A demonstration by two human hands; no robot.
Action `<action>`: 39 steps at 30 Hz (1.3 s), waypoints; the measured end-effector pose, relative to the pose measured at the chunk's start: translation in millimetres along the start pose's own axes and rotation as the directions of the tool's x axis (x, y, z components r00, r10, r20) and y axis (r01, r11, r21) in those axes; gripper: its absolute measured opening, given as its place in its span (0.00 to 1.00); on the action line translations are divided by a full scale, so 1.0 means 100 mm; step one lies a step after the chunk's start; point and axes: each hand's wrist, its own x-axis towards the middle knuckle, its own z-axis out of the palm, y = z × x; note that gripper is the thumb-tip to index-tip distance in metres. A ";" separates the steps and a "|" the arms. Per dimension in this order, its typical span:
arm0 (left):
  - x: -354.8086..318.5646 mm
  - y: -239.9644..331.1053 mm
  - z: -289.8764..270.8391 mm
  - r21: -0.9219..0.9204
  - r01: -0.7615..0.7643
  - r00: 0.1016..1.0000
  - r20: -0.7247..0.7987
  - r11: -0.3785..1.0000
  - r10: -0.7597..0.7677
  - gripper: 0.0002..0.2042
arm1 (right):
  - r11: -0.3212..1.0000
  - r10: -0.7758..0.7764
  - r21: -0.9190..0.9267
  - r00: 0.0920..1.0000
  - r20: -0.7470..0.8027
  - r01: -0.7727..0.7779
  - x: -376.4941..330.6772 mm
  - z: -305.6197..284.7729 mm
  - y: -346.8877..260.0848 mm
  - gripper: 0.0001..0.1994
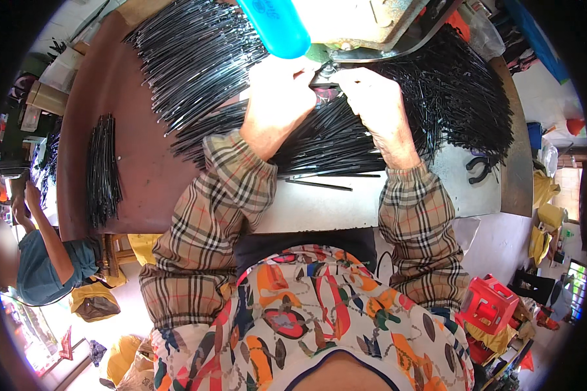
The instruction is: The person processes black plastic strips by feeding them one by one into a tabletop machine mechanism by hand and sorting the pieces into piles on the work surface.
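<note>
Pinching together at the machine head point(365, 26), the left hand point(277, 104) and right hand point(372, 104) hold a thin black rod point(325, 83) just below it, roughly equally near. Loose rods point(332, 140) lie nearer the person, long axes running left-right.

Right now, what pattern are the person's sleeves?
Tan plaid with dark and red lines on the sleeves, seen in the head view.

Hidden bits near the hands

The fingertips of the left hand point(282, 98) and right hand point(372, 101) hide what they pinch. Just above them, the blue bottle point(275, 25) and metal machine point(365, 23) are cut off by the top edge. Black sticks point(332, 140) run under both wrists.
</note>
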 end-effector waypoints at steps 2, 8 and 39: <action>0.00 -0.04 -0.02 -0.071 -0.051 0.997 -0.062 0.996 0.047 0.03 | 1.000 0.001 0.002 1.000 0.023 -0.001 0.04 0.00 -0.01 0.08; 0.09 0.07 -0.11 0.006 0.079 0.978 0.191 0.997 -0.079 0.06 | 0.992 -0.119 -0.027 0.989 0.090 0.121 0.06 -0.09 -0.04 0.10; -0.31 0.50 -0.32 -0.795 0.598 0.627 0.541 -0.100 -0.560 0.12 | 0.807 0.337 0.502 0.941 0.041 -0.311 -0.60 -0.09 -0.38 0.17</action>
